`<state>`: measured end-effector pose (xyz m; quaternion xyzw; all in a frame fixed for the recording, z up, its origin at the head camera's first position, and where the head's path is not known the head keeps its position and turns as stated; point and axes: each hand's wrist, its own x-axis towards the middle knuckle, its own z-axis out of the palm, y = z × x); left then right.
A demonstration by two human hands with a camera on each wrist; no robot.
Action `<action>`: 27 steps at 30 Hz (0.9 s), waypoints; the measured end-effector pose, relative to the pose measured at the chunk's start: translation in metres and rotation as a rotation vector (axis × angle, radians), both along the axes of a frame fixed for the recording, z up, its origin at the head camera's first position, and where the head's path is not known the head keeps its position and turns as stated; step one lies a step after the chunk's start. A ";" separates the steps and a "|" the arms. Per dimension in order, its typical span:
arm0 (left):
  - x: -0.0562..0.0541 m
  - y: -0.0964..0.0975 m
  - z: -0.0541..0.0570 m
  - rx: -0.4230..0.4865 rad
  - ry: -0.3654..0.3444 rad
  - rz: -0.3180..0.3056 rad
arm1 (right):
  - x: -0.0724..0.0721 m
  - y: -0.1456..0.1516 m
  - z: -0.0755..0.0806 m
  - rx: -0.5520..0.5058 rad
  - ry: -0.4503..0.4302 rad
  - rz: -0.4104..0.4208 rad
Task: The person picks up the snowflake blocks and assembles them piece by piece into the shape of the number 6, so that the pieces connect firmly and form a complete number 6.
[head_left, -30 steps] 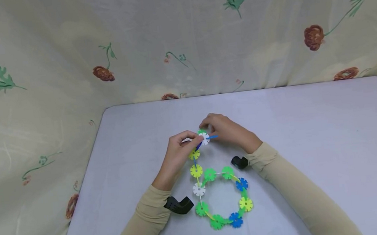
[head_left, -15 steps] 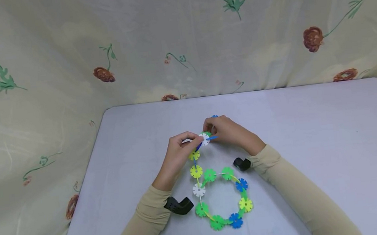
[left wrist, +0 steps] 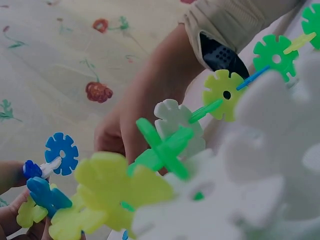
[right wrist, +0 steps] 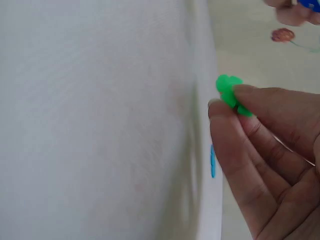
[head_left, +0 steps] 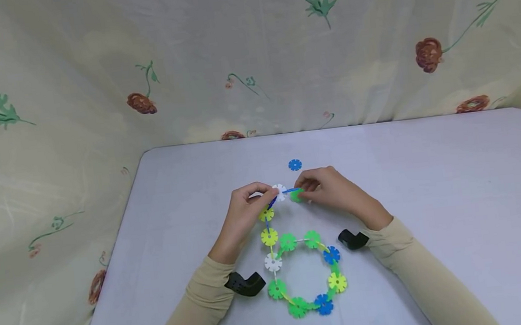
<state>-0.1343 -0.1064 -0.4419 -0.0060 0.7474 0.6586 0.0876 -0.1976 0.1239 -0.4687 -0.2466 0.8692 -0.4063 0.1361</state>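
Observation:
My left hand [head_left: 244, 214] pinches a white notched snowflake disc [head_left: 280, 192] at the far end of a linked chain. From that disc a blue disc [head_left: 290, 190] sticks out to the right, seen edge-on. Close beside it, my right hand [head_left: 337, 191] holds a green snowflake disc [head_left: 296, 196] between thumb and fingers. In the right wrist view the green disc [right wrist: 229, 90] sits at the fingertips. Whether it touches the blue disc cannot be told. Yellow discs [head_left: 269, 237] lead down from the left hand to a ring of linked discs, including a green one [head_left: 277, 289].
A single blue disc [head_left: 294, 164] lies on the white-covered table [head_left: 435, 192] beyond the hands. Black wrist cameras, one at the left cuff [head_left: 246, 284] and one at the right [head_left: 353, 239], sit close to the ring. A flowered curtain [head_left: 183, 59] hangs behind the table.
My right hand has moved right and nearer with the green disc, from behind the white disc to beside the blue one. The loose blue disc is uncovered. My left hand stays nearly still.

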 end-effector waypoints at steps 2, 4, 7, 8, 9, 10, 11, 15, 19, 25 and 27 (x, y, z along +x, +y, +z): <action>0.000 0.000 0.000 -0.003 0.000 0.001 | 0.004 0.005 0.003 -0.062 -0.042 -0.014; 0.000 -0.001 0.000 -0.007 -0.001 0.002 | 0.008 0.009 0.006 -0.121 -0.081 -0.030; 0.000 -0.001 0.000 -0.009 -0.001 0.002 | 0.012 0.015 0.010 -0.179 -0.123 -0.048; 0.000 -0.001 0.000 -0.009 -0.001 0.002 | 0.014 0.016 0.011 -0.197 -0.137 -0.054; 0.000 -0.001 0.000 -0.007 -0.002 0.002 | 0.015 0.018 0.013 -0.217 -0.152 -0.060; 0.000 -0.001 0.000 -0.005 -0.001 0.000 | 0.017 0.019 0.015 -0.240 -0.172 -0.068; 0.000 -0.001 0.000 -0.004 0.001 0.000 | 0.018 0.021 0.016 -0.264 -0.187 -0.076; 0.000 0.000 -0.001 0.003 0.005 -0.006 | 0.022 0.027 0.023 -0.362 -0.233 -0.125; 0.000 0.000 0.000 0.007 0.009 -0.010 | 0.023 0.031 0.026 -0.406 -0.241 -0.151; 0.001 0.000 0.000 0.007 0.023 -0.016 | 0.024 0.028 0.030 -0.405 -0.245 -0.141; 0.001 0.000 0.000 0.007 0.026 -0.021 | 0.025 0.026 0.031 -0.401 -0.246 -0.134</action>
